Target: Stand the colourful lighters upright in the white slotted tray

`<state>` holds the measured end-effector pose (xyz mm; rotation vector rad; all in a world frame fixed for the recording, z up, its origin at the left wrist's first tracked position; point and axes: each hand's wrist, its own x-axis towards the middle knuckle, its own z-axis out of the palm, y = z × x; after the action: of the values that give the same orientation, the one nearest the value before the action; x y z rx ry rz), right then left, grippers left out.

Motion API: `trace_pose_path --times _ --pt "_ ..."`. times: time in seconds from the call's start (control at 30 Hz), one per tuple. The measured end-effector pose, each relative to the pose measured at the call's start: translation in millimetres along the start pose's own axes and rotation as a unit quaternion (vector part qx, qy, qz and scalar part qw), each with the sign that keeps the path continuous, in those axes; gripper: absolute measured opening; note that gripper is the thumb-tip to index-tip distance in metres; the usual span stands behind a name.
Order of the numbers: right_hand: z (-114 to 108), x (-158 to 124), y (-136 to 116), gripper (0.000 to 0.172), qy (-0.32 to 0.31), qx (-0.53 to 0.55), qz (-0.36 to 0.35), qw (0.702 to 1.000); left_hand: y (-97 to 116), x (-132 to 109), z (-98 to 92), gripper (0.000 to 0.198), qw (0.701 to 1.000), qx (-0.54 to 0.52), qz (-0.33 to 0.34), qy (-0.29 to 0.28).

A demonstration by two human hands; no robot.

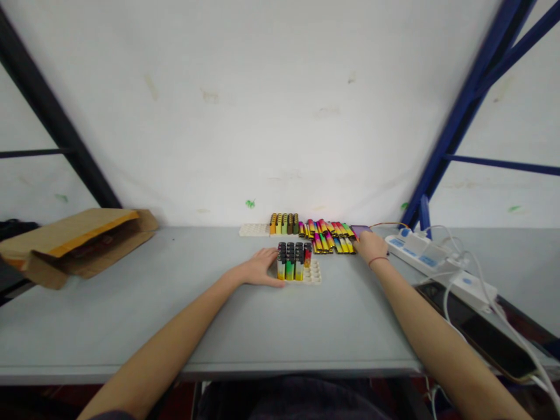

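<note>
My left hand (261,269) grips the left end of a white tray (313,281), thumb at the front and fingers behind. In this tray stand several upright lighters (290,265) with black tops and coloured bodies, plus a red lighter (307,254); holes at its right front hold nothing. Over at the right end of a pile of loose, bright lighters (326,227), my right hand (371,246) is closed with its fingers curled down. Its fingertips are largely hidden, and whatever they hold cannot be made out. A flat device with a purple face (360,229) lies just behind it.
Against the wall, upright coloured pieces (284,223) stand beside an unfilled white tray (254,230). An open brown paper bag (83,239) lies on the left. To the right are a power strip (415,254) with white cables and a dark phone (476,326) near the table edge.
</note>
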<state>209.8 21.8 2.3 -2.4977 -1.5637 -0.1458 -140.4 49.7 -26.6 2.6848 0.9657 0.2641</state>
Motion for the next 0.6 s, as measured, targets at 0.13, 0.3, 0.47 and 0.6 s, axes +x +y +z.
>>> trace_pose_path --times 0.13,0.3,0.47,0.6 --pt "-2.7 -0.6 0.0 0.033 -0.004 -0.005 0.005 1.0 -0.7 0.1 0.5 0.102 1.0 0.003 0.006 0.002" --pt "-12.4 -3.7 2.5 0.036 -0.044 -0.025 -0.014 0.999 -2.7 0.6 1.6 0.101 1.0 0.008 0.01 0.0" --pt "-12.4 -4.1 2.3 0.037 -0.054 -0.034 -0.01 0.998 -2.0 0.7 1.3 0.102 1.0 0.009 0.0 -0.004" --pt "-9.9 -3.8 0.9 0.034 -0.046 -0.033 -0.002 0.998 -2.3 0.7 1.2 0.103 1.0 0.009 0.003 -0.005"
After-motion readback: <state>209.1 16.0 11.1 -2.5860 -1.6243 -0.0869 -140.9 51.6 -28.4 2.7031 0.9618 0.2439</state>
